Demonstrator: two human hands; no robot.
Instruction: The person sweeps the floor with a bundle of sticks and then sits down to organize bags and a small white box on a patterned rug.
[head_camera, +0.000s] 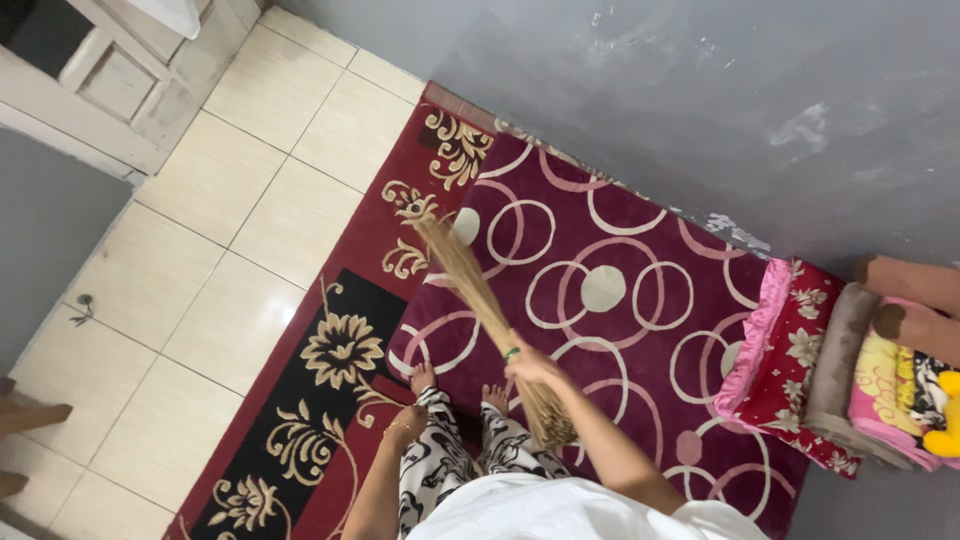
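Right hand (533, 368) closed around bundled tan stick broom (483, 300), gripping near green band, butt end trailing back along forearm. Bristle tips fan away from grip, resting on maroon plush mat with pink and cream circles (620, 230). Left hand (407, 420) hangs loose beside leg, fingers curled, holding nothing, bracelet at wrist. Bare feet just below grip, on mat edge. Under mat, red-and-black carpet with gold floral pattern (330, 380). Beyond that, cream floor tiles (230, 230). Far side of grip: stacked folded bedding, pink and red floral (790, 350), against grey wall (700, 90).
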